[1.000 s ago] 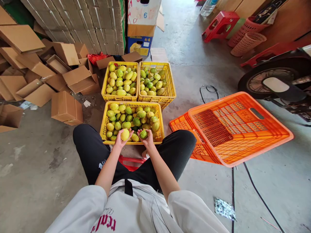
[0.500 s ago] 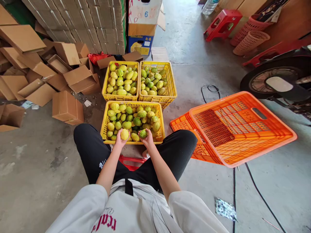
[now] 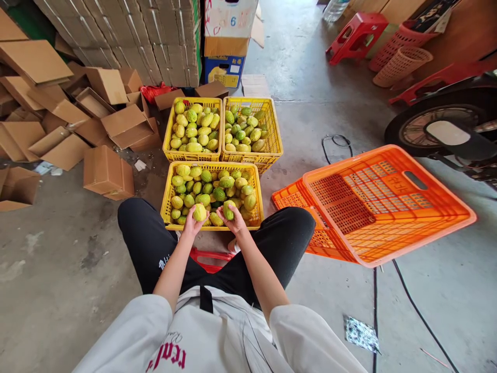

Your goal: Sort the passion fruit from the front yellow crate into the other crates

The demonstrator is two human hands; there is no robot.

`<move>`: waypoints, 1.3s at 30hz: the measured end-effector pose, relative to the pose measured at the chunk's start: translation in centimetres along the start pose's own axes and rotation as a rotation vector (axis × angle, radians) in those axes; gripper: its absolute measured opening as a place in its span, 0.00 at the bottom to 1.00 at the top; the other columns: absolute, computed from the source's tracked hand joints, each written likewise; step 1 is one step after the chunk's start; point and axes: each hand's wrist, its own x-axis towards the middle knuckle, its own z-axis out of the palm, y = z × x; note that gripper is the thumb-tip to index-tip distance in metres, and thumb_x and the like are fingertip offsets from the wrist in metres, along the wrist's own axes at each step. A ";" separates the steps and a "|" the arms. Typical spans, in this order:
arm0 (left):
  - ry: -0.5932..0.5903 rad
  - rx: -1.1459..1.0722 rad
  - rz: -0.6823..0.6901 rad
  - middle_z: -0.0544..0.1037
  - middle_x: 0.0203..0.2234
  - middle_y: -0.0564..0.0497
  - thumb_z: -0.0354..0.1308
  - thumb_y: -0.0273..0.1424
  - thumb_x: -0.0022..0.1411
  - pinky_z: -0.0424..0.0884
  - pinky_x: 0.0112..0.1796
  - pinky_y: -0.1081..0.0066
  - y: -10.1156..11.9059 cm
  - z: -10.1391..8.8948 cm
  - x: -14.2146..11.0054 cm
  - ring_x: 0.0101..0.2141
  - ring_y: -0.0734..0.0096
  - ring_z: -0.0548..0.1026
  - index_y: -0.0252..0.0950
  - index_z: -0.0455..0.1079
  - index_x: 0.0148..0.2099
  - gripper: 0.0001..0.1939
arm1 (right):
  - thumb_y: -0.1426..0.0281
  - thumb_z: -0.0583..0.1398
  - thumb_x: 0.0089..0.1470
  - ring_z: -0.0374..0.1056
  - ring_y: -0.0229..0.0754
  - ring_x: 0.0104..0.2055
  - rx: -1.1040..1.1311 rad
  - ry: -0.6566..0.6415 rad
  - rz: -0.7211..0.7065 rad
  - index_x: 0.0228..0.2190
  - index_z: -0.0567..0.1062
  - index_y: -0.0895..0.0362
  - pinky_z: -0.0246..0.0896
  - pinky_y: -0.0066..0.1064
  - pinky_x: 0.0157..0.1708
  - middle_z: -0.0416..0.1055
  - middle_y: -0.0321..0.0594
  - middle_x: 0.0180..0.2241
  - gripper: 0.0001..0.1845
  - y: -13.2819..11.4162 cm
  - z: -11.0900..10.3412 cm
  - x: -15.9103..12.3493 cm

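In my left hand (image 3: 190, 224) is a yellow oval fruit (image 3: 200, 212), cupped with its upper side showing. My right hand (image 3: 236, 223) has its fingers around a greener oval fruit (image 3: 228, 210). Both hands are above the near rim of a yellow crate (image 3: 212, 228) between my knees. Yellow and green fruits of the same sort (image 3: 202, 199) fill that crate. I cannot tell the exact kind of fruit. Two more yellow crates stand just behind, the left one (image 3: 166, 150) and the right one (image 3: 277, 140), both holding similar fruits.
An orange crate (image 3: 388, 207) sits tilted at my right, by a motorbike wheel (image 3: 435, 127). Cardboard boxes (image 3: 103, 171) lie heaped at the left, before stacked flat cardboard (image 3: 155, 41). Black cables (image 3: 419, 305) cross the floor. A red stool (image 3: 357, 39) stands farther back.
My right hand has turned its green fruit from lying sideways to more upright, with its fingers shifted. The left hand's yellow fruit has turned slightly and stays in nearly the same place.
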 end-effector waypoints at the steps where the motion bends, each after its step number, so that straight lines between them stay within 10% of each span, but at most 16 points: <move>1: -0.010 0.010 -0.002 0.80 0.33 0.46 0.54 0.30 0.65 0.77 0.50 0.58 0.0 0.0 0.0 0.40 0.64 0.80 0.34 0.72 0.44 0.08 | 0.75 0.67 0.48 0.77 0.41 0.33 -0.014 0.001 0.010 0.33 0.71 0.55 0.79 0.33 0.35 0.77 0.35 0.28 0.11 0.1 0.1 -0.1; 13: 0.041 0.183 -0.069 0.81 0.32 0.44 0.63 0.24 0.57 0.78 0.48 0.60 -1.0 -0.6 0.7 0.43 0.58 0.82 0.33 0.72 0.38 0.05 | 0.79 0.67 0.47 0.69 0.33 0.23 -0.136 -0.040 0.029 0.35 0.72 0.57 0.64 0.18 0.19 0.76 0.35 0.29 0.13 0.5 1.1 -1.0; 22: -0.030 0.040 -0.034 0.82 0.36 0.41 0.47 0.35 0.69 0.77 0.48 0.50 -0.1 -0.5 0.5 0.45 0.54 0.81 0.32 0.71 0.49 0.16 | 0.65 0.58 0.56 0.75 0.46 0.35 0.033 -0.037 0.040 0.37 0.73 0.56 0.76 0.34 0.29 0.76 0.41 0.30 0.08 -0.3 1.5 -0.8; 28: 0.001 0.076 -0.066 0.78 0.26 0.44 0.49 0.46 0.70 0.80 0.34 0.66 0.3 -0.5 0.4 0.25 0.68 0.76 0.31 0.72 0.45 0.22 | 0.67 0.59 0.56 0.74 0.42 0.31 0.135 -0.037 0.067 0.38 0.73 0.57 0.76 0.30 0.28 0.76 0.41 0.30 0.08 -0.5 1.7 -1.0; 39: 0.039 0.158 -0.066 0.78 0.28 0.47 0.53 0.33 0.62 0.80 0.41 0.65 0.0 -0.2 0.0 0.37 0.62 0.82 0.36 0.69 0.34 0.07 | 0.74 0.65 0.50 0.71 0.35 0.26 -0.035 -0.058 -0.027 0.41 0.71 0.51 0.65 0.19 0.20 0.76 0.34 0.32 0.16 -0.3 1.5 -1.3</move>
